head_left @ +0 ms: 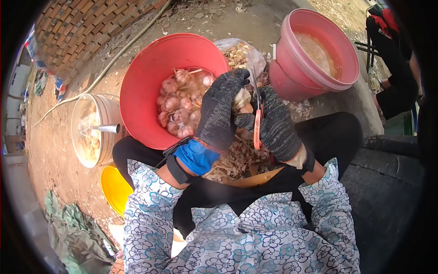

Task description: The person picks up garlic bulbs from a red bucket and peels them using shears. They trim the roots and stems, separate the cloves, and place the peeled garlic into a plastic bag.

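In a dark knitted glove, my left hand [220,112] has its fingers closed on a pale garlic bulb [242,98]. Gloved the same way, my right hand [273,125] is closed round scissors with orange handles [258,130], whose blades point up beside the bulb. Both hands nearly touch, above a heap of garlic peelings [239,160] between my knees. A large red tub [137,91] on the left holds whole garlic bulbs [171,102] in liquid. Behind my hands is a clear plastic bag of cloves [237,55].
A pink bucket [292,75] of cloudy liquid stands at the upper right. A white bucket [109,137] and yellow container [114,189] stand left. Another person's dark-clothed leg [390,68] is at the far right. A hose [105,71] crosses the ground near stacked bricks [80,32].
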`<state>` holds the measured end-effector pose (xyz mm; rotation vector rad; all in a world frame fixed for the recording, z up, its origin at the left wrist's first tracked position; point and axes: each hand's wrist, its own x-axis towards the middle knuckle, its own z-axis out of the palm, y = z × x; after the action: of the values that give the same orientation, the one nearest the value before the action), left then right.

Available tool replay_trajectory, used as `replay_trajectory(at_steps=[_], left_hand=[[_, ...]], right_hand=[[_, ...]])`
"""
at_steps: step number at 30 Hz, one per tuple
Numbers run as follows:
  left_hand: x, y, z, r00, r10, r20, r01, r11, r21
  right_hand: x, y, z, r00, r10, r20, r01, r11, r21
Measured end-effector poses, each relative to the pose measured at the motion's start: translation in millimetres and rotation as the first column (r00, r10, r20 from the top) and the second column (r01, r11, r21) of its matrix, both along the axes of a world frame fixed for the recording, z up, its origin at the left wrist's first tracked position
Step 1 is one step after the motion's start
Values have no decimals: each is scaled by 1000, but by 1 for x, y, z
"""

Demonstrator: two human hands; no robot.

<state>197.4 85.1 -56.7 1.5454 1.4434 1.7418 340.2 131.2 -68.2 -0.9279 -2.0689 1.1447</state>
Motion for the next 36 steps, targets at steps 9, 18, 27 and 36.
replay_trajectory(at_steps=[9,18,27,36], left_hand=[[10,-5,24,738,57,673,94,978,-186],[1,0,25,319,240,917,42,963,-267],[-46,-7,15,979,-197,54,199,979,-35],[-32,-2,33,790,-455,410,605,684,-407]], right_hand=[[-5,-4,32,994,13,107,2,991,-134],[-18,-12,2,972,98,-212,-114,991,-64],[9,27,14,907,407,-108,-370,892,261],[13,26,23,733,413,-540,-541,836,-95]])
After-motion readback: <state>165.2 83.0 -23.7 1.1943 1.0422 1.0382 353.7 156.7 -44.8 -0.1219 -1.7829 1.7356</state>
